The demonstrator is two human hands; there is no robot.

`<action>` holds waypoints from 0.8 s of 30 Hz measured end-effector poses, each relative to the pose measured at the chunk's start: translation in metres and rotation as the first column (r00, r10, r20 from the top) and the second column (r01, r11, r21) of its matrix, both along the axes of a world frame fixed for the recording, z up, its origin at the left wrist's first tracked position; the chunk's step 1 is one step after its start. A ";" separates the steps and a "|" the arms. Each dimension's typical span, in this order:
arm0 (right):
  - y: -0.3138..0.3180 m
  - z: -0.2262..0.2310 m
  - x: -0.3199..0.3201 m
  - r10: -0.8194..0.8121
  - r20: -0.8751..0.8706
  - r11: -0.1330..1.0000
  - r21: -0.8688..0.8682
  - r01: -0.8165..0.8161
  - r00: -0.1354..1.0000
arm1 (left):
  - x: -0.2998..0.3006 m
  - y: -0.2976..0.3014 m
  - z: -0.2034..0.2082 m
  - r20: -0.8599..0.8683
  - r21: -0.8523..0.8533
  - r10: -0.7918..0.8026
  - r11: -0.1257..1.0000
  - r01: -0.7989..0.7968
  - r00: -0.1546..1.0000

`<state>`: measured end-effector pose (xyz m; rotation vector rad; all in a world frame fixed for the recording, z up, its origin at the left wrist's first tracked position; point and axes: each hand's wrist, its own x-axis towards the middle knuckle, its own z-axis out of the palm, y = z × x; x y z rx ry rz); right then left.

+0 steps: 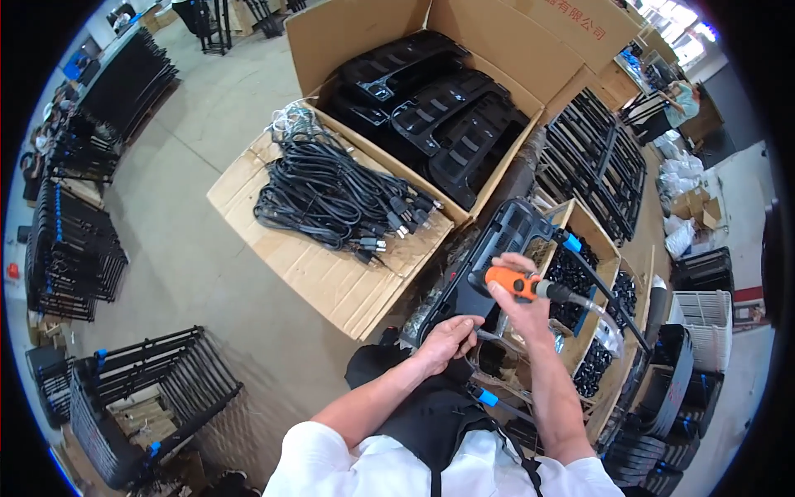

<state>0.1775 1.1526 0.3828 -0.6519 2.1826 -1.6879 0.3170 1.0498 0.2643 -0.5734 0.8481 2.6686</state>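
My right hand is wrapped round an orange screwdriver, a power tool with a clear hose at its grey end. The tool is over a black plastic panel that lies in front of me, with its tip hidden from sight. At the panel's near end, my left hand is closed, its thumb and forefinger pinched together. Whatever those fingers may hold is too small to make out. A black tube frame with blue ends runs beside the panel, to the right of my right hand.
A wooden box with compartments of small black parts stands right of the panel. Ahead, a large carton holds stacked black panels. Bundled black cables lie on its cardboard flap. Racks of black frames stand left; another person is far right.
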 end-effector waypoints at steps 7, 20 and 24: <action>0.032 0.045 0.009 -0.027 0.025 0.990 -0.136 0.030 0.999 | 0.006 0.020 0.008 -0.010 0.021 0.063 0.998 -0.063 0.998; 0.197 0.043 0.105 -0.102 0.153 0.950 -0.278 0.142 0.983 | 0.055 0.124 0.027 0.085 0.029 0.140 0.989 -0.143 0.986; 0.223 0.030 0.115 -0.069 0.175 0.942 -0.311 0.122 0.982 | 0.075 0.144 0.023 0.089 0.059 0.205 0.976 -0.211 0.975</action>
